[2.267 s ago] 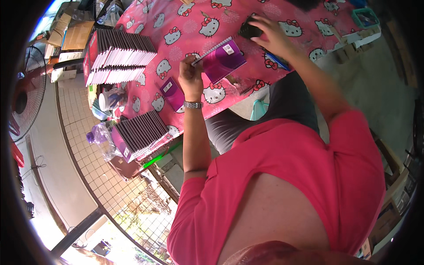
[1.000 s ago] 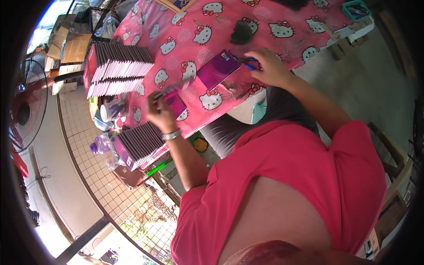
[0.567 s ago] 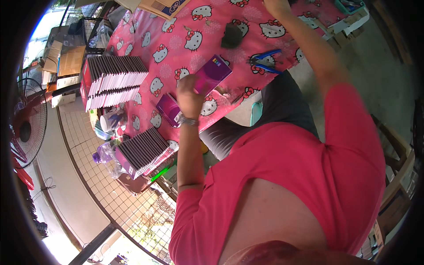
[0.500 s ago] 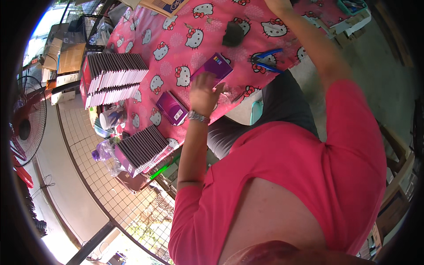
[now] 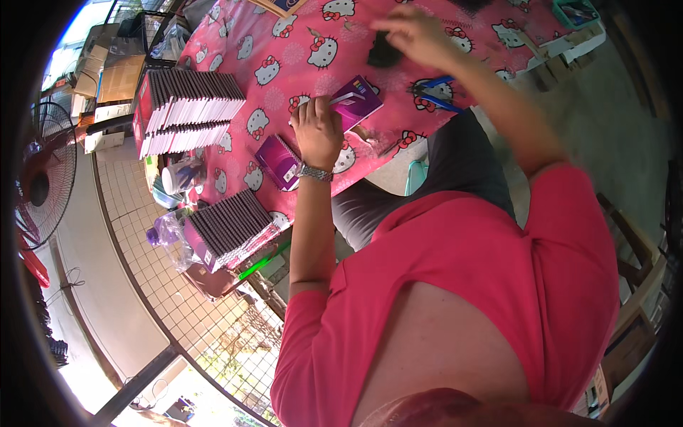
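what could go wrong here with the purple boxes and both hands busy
The left hand steadies the open purple box while the right hand reaches far across to a small dark object; the box could shift unwatched. The second purple box lies near the table edge, beside the left wrist, and might get nudged off. The blue scissors lie under the right forearm, which could snag them.

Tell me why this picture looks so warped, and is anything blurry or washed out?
Head view: the fisheye lens bends the floor grid and rounds the frame into a black rim. The right hand is motion-smeared, while the left hand on the purple box is sharp. Daylight washes out the lower left corner.
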Demonstrator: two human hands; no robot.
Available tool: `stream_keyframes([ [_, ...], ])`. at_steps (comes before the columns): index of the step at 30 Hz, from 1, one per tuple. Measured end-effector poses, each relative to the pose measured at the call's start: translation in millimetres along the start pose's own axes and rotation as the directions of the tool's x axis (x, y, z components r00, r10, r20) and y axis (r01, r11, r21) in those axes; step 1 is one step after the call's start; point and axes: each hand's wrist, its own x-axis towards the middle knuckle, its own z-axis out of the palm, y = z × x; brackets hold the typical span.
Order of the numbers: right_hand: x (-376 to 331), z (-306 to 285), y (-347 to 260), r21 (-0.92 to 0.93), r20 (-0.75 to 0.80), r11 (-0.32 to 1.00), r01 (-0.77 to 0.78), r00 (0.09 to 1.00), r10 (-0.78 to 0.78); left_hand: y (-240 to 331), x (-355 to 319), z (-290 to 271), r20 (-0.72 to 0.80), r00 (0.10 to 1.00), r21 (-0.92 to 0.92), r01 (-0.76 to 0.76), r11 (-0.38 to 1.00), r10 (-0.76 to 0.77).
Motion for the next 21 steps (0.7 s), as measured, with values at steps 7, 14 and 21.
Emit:
stream_keyframes([
  [7,-26.4,22.7,-63.9,0.336,0.144,0.941,0.043,0.985,-0.096,0.4,0.4,8.2,-0.016,0.999,0.025,0.043,0.999,-0.043],
  [14,-28.5,21.9,-71.3,0.447,0.277,0.891,-0.077,0.959,-0.056,2.1,1.1,8.7,-0.015,0.997,0.013,0.077,0.997,-0.077],
  [21,-30.3,17.4,-77.3,0.392,0.236,0.92,-0.011,0.968,-0.089,19.3,8.6,16.5,-0.09,0.995,-0.024,-0.048,0.999,0.046],
])
